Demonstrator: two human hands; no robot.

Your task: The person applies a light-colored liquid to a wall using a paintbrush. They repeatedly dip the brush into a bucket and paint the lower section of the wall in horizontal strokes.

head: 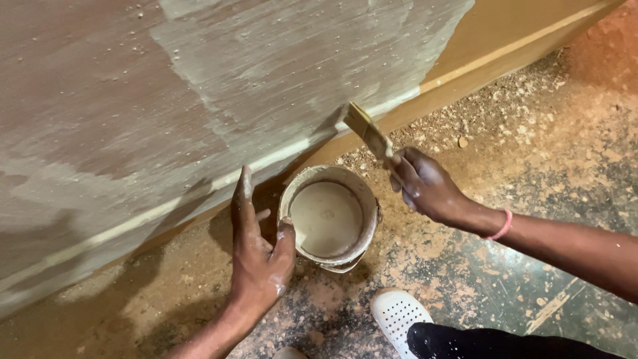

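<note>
My right hand point(425, 186) grips the handle of a wide paintbrush point(367, 131), whose bristles touch the wall point(199, 100) near its lower moulding. The wall is partly covered in wet, pale grey-white coating. My left hand point(259, 252) is smeared with the same pale coating; its fingers rest against the rim of a small round bucket point(330, 219) on the floor. The bucket holds thick cream-coloured paint. A pink band circles my right wrist.
The floor point(518, 133) is dusty, strewn with grit and paint specks. A tan skirting strip point(492, 46) runs along the wall base. My white perforated shoe point(397, 312) and dark trouser leg sit at the bottom edge.
</note>
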